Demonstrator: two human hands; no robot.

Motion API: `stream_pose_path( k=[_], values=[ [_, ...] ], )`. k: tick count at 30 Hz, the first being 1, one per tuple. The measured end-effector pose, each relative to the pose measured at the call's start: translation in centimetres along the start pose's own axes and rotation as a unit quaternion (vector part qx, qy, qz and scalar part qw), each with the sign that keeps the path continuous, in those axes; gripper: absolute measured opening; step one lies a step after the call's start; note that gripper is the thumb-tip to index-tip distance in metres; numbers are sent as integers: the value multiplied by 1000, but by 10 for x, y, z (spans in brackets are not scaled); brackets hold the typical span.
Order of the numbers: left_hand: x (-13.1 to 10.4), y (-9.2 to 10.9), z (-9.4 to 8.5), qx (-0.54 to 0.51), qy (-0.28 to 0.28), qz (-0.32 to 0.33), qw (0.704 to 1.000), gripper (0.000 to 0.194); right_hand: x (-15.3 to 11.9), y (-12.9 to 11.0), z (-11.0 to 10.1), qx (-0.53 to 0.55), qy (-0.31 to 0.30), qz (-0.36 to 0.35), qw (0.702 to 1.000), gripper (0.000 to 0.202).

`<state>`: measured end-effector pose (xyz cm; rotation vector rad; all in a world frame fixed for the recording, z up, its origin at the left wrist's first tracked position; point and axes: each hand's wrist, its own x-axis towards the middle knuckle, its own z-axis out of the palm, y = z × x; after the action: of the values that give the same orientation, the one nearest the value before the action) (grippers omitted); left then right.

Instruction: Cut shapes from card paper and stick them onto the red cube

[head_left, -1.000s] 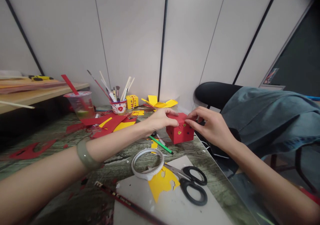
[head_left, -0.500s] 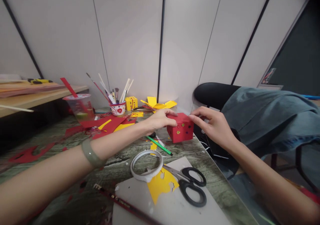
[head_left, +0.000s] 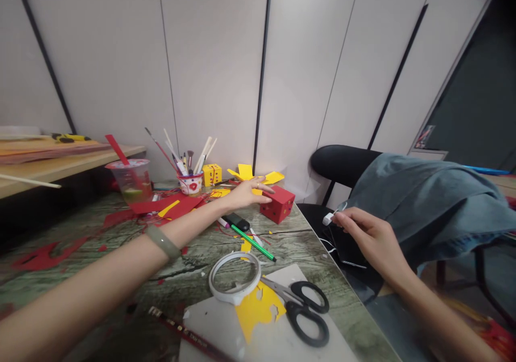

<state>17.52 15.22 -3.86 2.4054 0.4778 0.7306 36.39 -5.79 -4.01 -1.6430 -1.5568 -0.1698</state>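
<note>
The red paper cube (head_left: pixel 277 205) with small dark and yellow dots rests on the table near its right edge. My left hand (head_left: pixel 248 193) reaches over to the cube's upper left corner, fingers stretched and loosely apart. Its fingertips are at the cube; whether they touch it I cannot tell. Off the table's right side, my right hand (head_left: pixel 373 236) is in the air with thumb and fingers pinched together; anything between them is hidden. A white plug (head_left: pixel 328 219) appears right by those fingertips, seemingly on the black chair (head_left: pixel 342 166) behind.
Nearer me lie black-handled scissors (head_left: pixel 308 311), a white tape roll (head_left: pixel 213 276), cut yellow paper (head_left: pixel 253 313), a dark red pencil (head_left: pixel 193 338) and a green pen (head_left: pixel 253 243). Further left stand a brush cup (head_left: pixel 190 183), a yellow cube (head_left: pixel 212 174) and a drink cup (head_left: pixel 131 182).
The cube has gone from between both hands down onto the table. My right hand has drawn away to the right and lower. My left fingers have spread out.
</note>
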Motion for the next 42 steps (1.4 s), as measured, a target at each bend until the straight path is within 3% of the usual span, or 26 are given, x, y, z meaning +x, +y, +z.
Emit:
stream_pose_path(
  k=[4,7,9,12,16,22,29,32,37,40,42],
  values=[
    [6,-4,0,15,34,-20,999,27,-3,6,3,12,-31,26,999,23],
    [16,-1,11,33,80,-34,996,30,1,15,10,14,-43,43,998,21],
    [24,3,20,41,82,-42,995,31,3,20,14,14,-47,53,997,20],
    [37,7,28,33,24,-57,998,29,2,26,19,20,-54,61,996,19],
    [47,8,24,-20,-77,-64,995,27,-4,30,20,32,-64,69,995,19],
    [38,13,8,-111,-182,-20,977,29,-6,37,17,47,-73,83,993,20],
    [30,28,5,-149,-266,23,952,25,-9,35,18,40,-90,81,992,20],
    [27,34,0,-144,-244,28,959,24,-7,35,17,29,-91,79,992,20],
    [13,35,-23,-99,-103,13,990,24,-2,28,12,11,-84,68,994,20],
    [-12,31,-37,-57,-52,-6,997,23,0,21,9,-4,-85,61,994,20],
    [-37,30,-43,-28,-57,-14,998,22,-1,14,8,-14,-98,52,994,21]
  ],
)
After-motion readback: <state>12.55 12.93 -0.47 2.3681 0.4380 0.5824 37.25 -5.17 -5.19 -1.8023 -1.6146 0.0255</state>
